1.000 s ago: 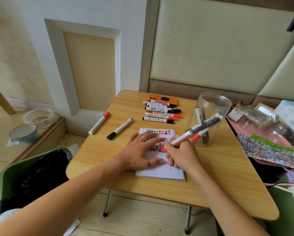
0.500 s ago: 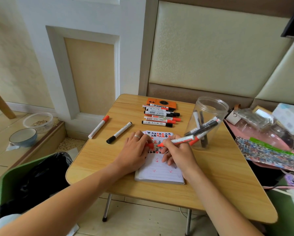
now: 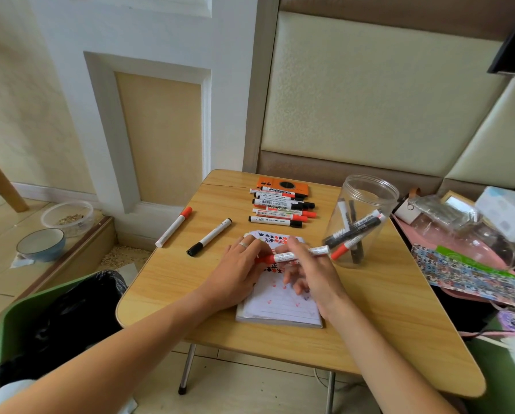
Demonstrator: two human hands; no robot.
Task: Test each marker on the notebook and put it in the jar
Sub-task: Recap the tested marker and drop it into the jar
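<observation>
While the right hand pinches a red marker level above the notebook, the left hand, at nine o'clock, apparently grips its cap end.

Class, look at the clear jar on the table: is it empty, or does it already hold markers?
Not empty. The open-topped jar holds several markers leaning against its wall.

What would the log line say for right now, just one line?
stage: capping red marker over notebook | left hand: on cap end | right hand: holds barrel | jar: several markers inside
</observation>
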